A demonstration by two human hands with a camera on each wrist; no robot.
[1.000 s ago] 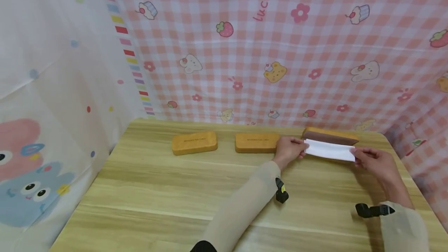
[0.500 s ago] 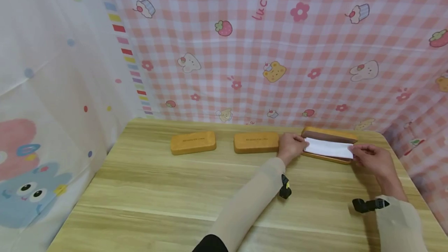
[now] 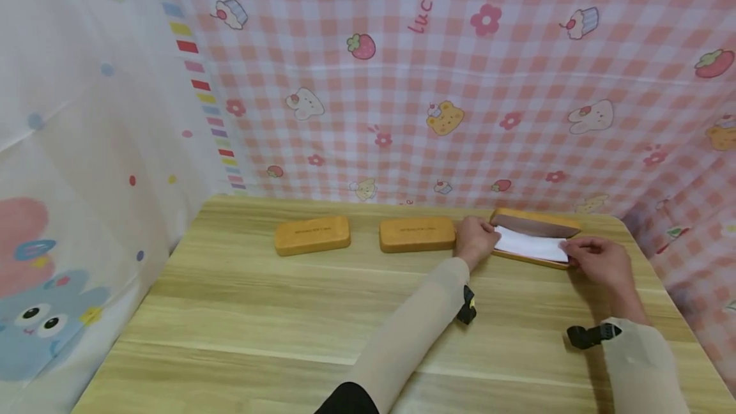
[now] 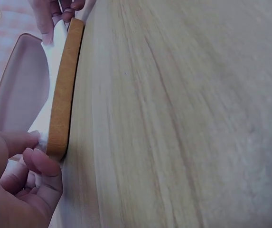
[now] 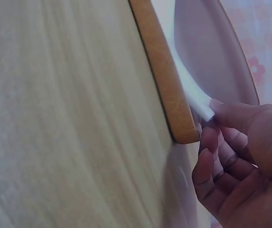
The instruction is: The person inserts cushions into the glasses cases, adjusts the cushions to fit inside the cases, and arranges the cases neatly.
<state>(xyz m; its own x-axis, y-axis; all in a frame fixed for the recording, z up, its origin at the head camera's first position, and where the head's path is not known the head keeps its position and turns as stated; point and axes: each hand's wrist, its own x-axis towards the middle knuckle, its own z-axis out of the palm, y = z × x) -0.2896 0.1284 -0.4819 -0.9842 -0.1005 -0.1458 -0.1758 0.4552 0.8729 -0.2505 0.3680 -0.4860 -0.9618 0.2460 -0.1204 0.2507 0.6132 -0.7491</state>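
Observation:
An orange-brown hinged case (image 3: 539,226), like a glasses case, stands with its lid raised at the right back of the table. A folded white cloth (image 3: 529,245) lies stretched along its opening, sagging in the middle in both wrist views. My left hand (image 3: 475,241) pinches the cloth's left end between thumb and fingers, right at the case's end. At the opposite end, my right hand (image 3: 605,265) pinches the other short edge. The left wrist view shows the cloth (image 4: 55,59) bowed above the case's front wall (image 4: 64,99), the greyish lid lining standing behind.
Two similar cases stand shut in a row to the left: a middle case (image 3: 417,235) close by my left hand and a left case (image 3: 313,236) farther off. Behind the wooden table (image 3: 276,324) hangs a pink checked curtain (image 3: 397,101); a white curtain (image 3: 126,107) hangs at the left.
Both hands have lowered the white cloth from in front of the open case down into its opening. The case's front wall, hidden before, now shows below the cloth.

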